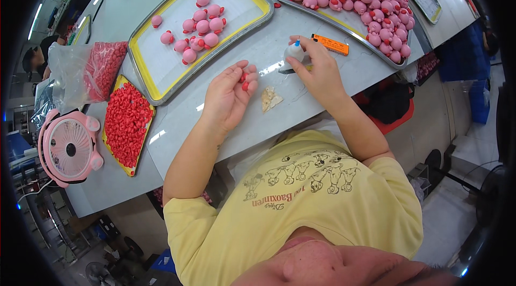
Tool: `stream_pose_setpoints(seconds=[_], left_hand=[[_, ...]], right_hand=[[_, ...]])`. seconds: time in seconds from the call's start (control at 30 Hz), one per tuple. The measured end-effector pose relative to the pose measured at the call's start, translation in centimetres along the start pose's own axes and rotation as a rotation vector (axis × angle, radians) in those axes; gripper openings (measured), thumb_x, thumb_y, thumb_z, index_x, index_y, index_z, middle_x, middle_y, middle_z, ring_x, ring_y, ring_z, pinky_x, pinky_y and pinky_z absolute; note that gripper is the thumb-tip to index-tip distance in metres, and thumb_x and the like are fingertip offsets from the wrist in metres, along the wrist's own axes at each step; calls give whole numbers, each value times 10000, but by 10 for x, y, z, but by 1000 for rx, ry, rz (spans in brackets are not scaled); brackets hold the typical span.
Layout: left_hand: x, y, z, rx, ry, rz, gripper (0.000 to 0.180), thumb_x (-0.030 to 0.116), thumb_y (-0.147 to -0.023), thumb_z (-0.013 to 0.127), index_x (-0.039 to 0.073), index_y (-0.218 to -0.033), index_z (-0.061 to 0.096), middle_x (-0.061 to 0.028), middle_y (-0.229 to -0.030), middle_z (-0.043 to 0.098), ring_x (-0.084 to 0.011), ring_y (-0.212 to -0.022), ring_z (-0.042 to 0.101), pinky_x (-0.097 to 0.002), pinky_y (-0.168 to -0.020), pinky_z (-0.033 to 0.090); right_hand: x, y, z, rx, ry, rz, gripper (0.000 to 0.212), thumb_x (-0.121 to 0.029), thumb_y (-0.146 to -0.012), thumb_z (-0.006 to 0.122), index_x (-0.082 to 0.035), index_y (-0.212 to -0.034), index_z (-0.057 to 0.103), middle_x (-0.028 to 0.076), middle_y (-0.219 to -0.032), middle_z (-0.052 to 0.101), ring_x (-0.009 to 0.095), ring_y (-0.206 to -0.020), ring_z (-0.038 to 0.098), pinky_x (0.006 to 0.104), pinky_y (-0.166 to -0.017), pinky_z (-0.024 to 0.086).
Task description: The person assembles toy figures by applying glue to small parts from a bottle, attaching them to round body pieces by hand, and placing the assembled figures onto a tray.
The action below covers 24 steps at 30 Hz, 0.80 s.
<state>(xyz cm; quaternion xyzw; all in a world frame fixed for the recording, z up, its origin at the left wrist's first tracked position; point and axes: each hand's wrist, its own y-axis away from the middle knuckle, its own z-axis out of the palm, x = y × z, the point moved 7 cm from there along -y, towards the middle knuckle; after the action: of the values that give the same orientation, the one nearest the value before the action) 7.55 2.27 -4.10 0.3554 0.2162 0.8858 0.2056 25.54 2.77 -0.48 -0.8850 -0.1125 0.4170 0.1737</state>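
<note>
My left hand (228,95) is turned palm up over the table, its fingers curled around a few small glossy red pieces (245,85). To its right, my right hand (321,71) grips a small white squeeze bottle (293,52) with a blue tip between thumb and fingers. A crumpled beige scrap (271,99) lies on the table between the two hands. Just beyond my right hand is an orange box (330,44). Ahead of my left hand, a yellow-rimmed tray (144,79) carries several pink ball-shaped figures (202,26) with red parts on them.
At the far right, a metal tray (344,29) is heaped with pink figures. Left of me stand a yellow tray of loose red pieces (127,119), a clear bag of red pieces (105,68) and a pink fan (70,149). Stray red pieces (277,5) lie between the trays.
</note>
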Motion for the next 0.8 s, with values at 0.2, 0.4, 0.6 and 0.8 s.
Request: stream_pose_setpoints(seconds=[0.2, 0.4, 0.6, 0.8], left_hand=[[-14, 8, 6, -324, -206, -65, 227, 154, -952, 425, -32, -1053, 505, -40, -821, 533, -90, -614, 425, -209, -506, 371], [-15, 4, 8, -267, -279, -50, 297, 182, -944, 450, -25, -1138, 537, -16, -813, 506, -69, -619, 395, -195, -512, 351], [-5, -3, 2, -211, -646, 173, 244, 143, -902, 528, 1, -1091, 587, -20, -821, 530, -89, -662, 461, -231, -558, 401], [15, 15, 22, -165, -1215, 808, 246, 53, -812, 622, 41, -1058, 615, -51, -808, 583, -143, -700, 550, -253, -650, 458]], right_hand=[[1, 9, 2, -41, -271, 44, 367, -115, -833, 613, -28, -1166, 487, 124, -1006, 556, 187, -791, 553, 284, -677, 458], [13, 24, 4, -129, -528, 197, 374, -73, -850, 590, -31, -1195, 451, 131, -1029, 552, 181, -833, 564, 274, -708, 462], [21, 27, 11, -62, -732, 184, 360, -72, -855, 601, -9, -1154, 410, 99, -1013, 556, 111, -829, 545, 225, -690, 460], [26, 31, 10, -145, -832, 286, 334, -110, -866, 600, -14, -1119, 405, 101, -984, 581, 91, -754, 540, 216, -639, 458]])
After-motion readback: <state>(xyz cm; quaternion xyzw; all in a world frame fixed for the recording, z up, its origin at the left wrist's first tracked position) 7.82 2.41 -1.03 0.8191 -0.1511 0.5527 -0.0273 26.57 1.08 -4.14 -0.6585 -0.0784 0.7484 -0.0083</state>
